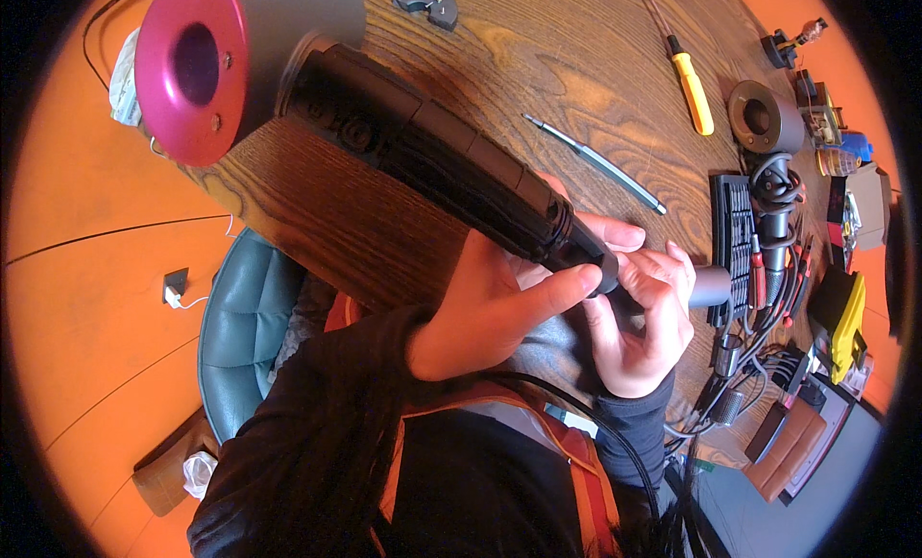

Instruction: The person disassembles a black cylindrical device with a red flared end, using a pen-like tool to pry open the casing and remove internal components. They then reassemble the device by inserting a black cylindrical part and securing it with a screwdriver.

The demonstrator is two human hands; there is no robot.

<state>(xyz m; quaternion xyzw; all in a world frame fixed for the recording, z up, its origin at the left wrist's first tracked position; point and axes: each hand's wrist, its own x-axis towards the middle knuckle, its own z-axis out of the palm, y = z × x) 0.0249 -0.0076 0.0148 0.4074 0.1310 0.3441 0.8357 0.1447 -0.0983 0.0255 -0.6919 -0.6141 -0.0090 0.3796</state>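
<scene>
A hair dryer [259, 49] with a magenta ring and grey head lies slanted across the front of the table, its black inner handle [432, 155] bare of a cover. My left hand [509, 308] is closed around the handle's lower end, thumb along the black end piece [591, 260]. My right hand [648, 313] pinches at that same end, where the cord seems to come out; its fingertips partly hide the spot. Just beyond the right fingers sits a grey tube [711, 285]. A black cord [576, 400] hangs below my hands toward my lap.
On the wooden table [538, 39] lie a slim screwdriver [600, 164], a yellow-handled screwdriver [690, 87] and dark curved pieces [427, 3]. At the right are a second hair dryer [768, 121], a black keyboard [732, 222] and tangled cables [759, 347]. A green chair [235, 337] stands left.
</scene>
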